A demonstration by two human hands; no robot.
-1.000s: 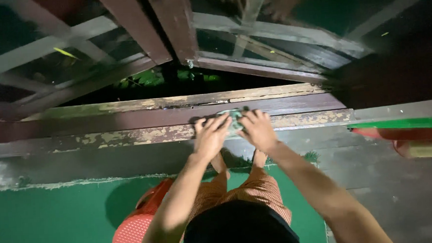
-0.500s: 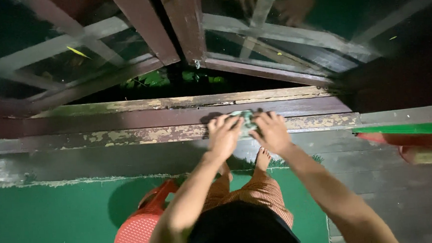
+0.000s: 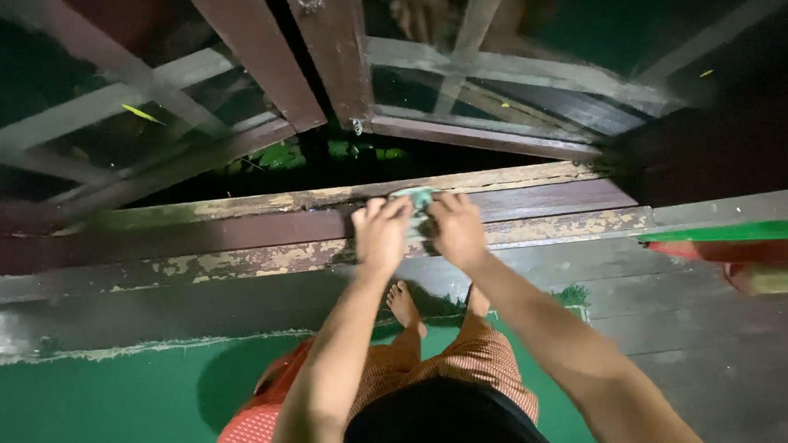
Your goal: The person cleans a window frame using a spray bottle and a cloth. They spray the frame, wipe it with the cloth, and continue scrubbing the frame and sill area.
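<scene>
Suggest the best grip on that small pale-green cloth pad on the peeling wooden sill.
Probably its two short ends, from the near side above: the small pale-green cloth pad lies flat across the peeling wooden sill, and the left hand and right hand already flank it there.

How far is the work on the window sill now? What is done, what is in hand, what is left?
Done: both window sashes stand open. In hand: the left hand and right hand press a small pale-green cloth on the sill. Left, probably: the peeling sill on both sides; whether it is already wiped I cannot tell.
</scene>
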